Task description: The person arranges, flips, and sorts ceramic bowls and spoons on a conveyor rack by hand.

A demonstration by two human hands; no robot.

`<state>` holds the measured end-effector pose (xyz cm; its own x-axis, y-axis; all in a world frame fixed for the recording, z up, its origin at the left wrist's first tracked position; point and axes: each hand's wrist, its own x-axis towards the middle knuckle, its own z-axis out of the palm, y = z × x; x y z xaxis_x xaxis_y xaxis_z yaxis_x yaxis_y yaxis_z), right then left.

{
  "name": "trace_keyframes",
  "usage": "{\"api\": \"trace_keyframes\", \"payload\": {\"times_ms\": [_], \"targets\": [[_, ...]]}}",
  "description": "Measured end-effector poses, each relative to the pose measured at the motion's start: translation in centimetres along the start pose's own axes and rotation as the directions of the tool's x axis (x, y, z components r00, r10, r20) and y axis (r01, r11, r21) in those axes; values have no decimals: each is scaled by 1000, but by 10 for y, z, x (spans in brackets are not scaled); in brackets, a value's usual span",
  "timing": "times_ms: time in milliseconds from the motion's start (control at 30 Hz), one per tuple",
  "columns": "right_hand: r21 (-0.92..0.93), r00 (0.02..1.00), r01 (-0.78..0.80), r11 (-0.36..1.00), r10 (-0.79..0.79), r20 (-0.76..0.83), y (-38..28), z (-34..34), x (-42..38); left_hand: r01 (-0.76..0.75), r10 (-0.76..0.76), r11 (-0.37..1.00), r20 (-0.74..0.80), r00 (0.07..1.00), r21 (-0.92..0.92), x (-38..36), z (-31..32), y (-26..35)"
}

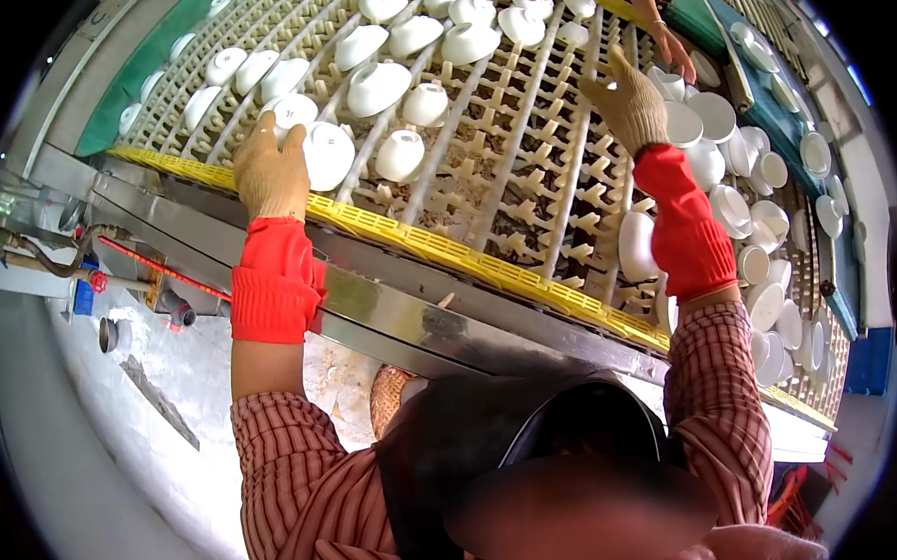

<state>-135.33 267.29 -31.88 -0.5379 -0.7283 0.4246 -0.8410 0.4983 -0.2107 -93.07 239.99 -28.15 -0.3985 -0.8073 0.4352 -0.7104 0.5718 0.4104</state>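
My left hand (pixel 272 170), in a tan glove with a red cuff, is closed at the edge of a white bowl (pixel 291 112) that lies upside down on the pegged conveyor rack (pixel 505 192). Just right of its thumb sits another upturned white bowl (pixel 329 155). Gloved the same way, my right hand (pixel 629 100) is raised over the rack with thumb and fingers apart and nothing in it. To its right, white bowls (pixel 717 116) crowd together, several tilted on their sides.
Yellow edging (pixel 437 242) and a metal rail (pixel 410 307) run along the rack's near side. Another person's hands (pixel 671 48) reach in at the top. More bowls stand on a green-blue belt (pixel 772 116) at the right. A red pipe (pixel 163 268) lies lower left.
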Motion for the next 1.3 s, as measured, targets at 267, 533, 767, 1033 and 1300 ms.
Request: {"api": "trace_keyframes", "payload": {"times_ms": [267, 533, 767, 1033, 1300], "targets": [[-161, 951, -153, 975, 189, 244, 88, 9, -56, -417, 408, 895, 88, 909, 161, -30, 12, 48], [351, 982, 133, 927, -171, 79, -20, -9, -14, -497, 464, 858, 220, 858, 128, -42, 22, 65], [889, 948, -309, 338, 39, 315, -26, 41, -2, -473, 449, 875, 196, 872, 100, -45, 29, 50], [-393, 953, -146, 908, 235, 190, 109, -29, -101, -687, 672, 726, 223, 706, -15, -74, 32, 117], [198, 975, -173, 965, 140, 170, 77, -48, -81, -882, 879, 420, 340, 336, -215, -137, 52, 224]]}}
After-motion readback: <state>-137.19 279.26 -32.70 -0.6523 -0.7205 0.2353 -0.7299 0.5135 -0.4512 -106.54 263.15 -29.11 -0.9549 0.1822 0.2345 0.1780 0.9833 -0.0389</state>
